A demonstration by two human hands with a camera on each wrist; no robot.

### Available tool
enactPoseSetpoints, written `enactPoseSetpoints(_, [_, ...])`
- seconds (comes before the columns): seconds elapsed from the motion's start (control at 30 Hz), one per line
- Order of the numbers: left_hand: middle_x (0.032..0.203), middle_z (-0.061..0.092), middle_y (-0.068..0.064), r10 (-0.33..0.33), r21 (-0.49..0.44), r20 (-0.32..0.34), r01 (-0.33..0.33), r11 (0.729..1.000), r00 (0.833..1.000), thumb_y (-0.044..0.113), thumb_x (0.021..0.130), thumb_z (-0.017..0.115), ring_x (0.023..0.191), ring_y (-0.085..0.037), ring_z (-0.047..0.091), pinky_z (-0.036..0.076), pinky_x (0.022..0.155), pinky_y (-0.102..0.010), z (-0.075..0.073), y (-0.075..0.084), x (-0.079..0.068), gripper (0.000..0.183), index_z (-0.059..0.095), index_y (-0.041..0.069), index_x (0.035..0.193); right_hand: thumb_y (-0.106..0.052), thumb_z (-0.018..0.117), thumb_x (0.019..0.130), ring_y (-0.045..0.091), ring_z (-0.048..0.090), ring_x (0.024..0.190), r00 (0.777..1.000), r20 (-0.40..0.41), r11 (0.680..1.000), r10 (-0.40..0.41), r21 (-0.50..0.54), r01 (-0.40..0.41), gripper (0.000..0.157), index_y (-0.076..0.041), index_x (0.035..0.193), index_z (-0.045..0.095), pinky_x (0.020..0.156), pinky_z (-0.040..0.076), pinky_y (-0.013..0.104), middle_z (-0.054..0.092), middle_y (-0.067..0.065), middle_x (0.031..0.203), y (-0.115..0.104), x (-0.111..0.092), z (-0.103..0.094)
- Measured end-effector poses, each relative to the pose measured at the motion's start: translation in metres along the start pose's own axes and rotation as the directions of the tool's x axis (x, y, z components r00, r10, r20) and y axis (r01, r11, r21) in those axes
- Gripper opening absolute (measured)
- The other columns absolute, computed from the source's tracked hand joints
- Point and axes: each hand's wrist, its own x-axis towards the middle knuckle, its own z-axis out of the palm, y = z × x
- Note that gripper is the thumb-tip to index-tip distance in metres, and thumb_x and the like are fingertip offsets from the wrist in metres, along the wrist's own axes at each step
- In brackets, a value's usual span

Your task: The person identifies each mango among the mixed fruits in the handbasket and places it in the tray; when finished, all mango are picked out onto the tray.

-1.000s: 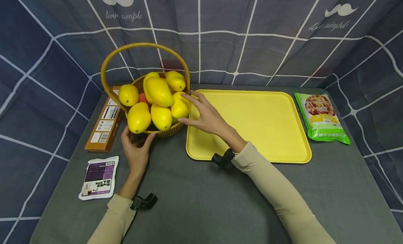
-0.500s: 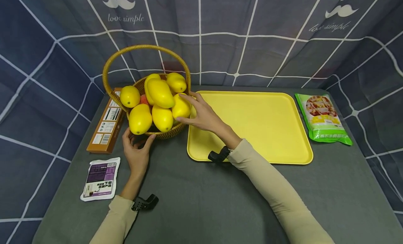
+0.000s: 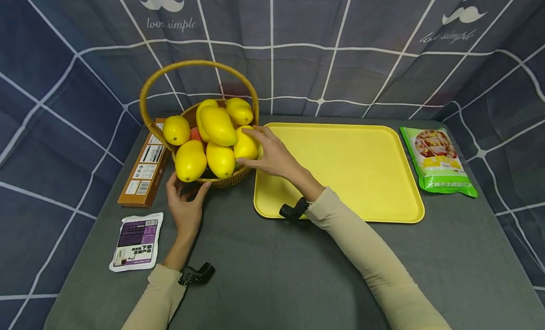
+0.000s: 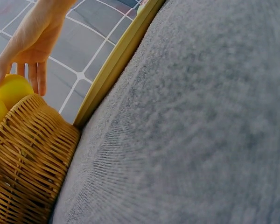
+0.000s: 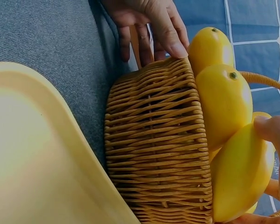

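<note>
A wicker basket [image 3: 233,179] with a tall arched handle is heaped with yellow mangoes [image 5: 224,105]. At its near side, my left hand [image 3: 185,209] holds the basket, thumb at the rim and fingers spread along the outer wall. My right hand [image 3: 276,155] reaches in from the right and holds the rightmost mango [image 3: 245,144] between thumb and fingers. In the right wrist view the thumb lies on top of that mango [image 5: 240,172], the other fingers partly hidden behind it. A reddish fruit [image 3: 195,134] shows among the mangoes.
A yellow tray [image 3: 340,171] lies right of the basket, under my right forearm. Beyond it is a green food packet [image 3: 440,160]. A brown box [image 3: 142,174] and a white-and-purple pouch [image 3: 137,242] lie on the left. Checked cloth [image 3: 298,70] hangs behind.
My right hand has shifted slightly left and closed in on the rightmost mango. The left hand stays at the basket; the whole head view has shifted slightly.
</note>
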Motion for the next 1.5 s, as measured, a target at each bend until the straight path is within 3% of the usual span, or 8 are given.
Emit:
enactPoseSetpoints(0.5, [0.123, 0.048, 0.011, 0.009, 0.010, -0.002, -0.009, 1.000, 1.000, -0.001, 0.080, 0.078, 0.112, -0.019, 0.054, 0.051, 0.087, -0.037, 0.000, -0.001, 0.000, 0.068, 0.046, 0.002, 0.140, -0.046, 0.078, 0.079, 0.025, 0.050, 0.123, 0.999, -0.029, 0.999, -0.039, -0.008, 0.039, 0.074, -0.017, 0.142, 0.052, 0.106, 0.043, 0.041, 0.050, 0.009, 0.137, -0.007, -0.011, -0.016])
enactPoseSetpoints(0.97, [0.123, 0.048, 0.012, 0.012, 0.014, 0.005, -0.012, 1.000, 1.000, 0.000, 0.081, 0.078, 0.111, -0.011, 0.054, 0.051, 0.087, -0.038, 0.000, -0.001, 0.000, 0.068, 0.046, 0.003, 0.141, -0.043, 0.079, 0.078, 0.028, 0.047, 0.131, 0.997, -0.070, 0.999, -0.033, -0.001, 0.033, 0.074, -0.017, 0.142, 0.052, 0.109, 0.040, 0.046, 0.044, 0.010, 0.146, 0.002, -0.029, -0.026])
enactPoseSetpoints(1.5, [0.124, 0.049, 0.011, 0.020, 0.031, 0.010, -0.021, 0.999, 1.000, 0.001, 0.081, 0.078, 0.112, -0.020, 0.055, 0.051, 0.087, -0.036, -0.001, -0.002, 0.000, 0.068, 0.046, 0.005, 0.141, -0.041, 0.082, 0.075, 0.028, 0.049, 0.129, 0.984, -0.154, 0.996, -0.086, -0.001, 0.087, 0.074, -0.015, 0.138, 0.054, 0.107, 0.042, 0.045, 0.046, 0.011, 0.144, 0.006, -0.038, -0.035])
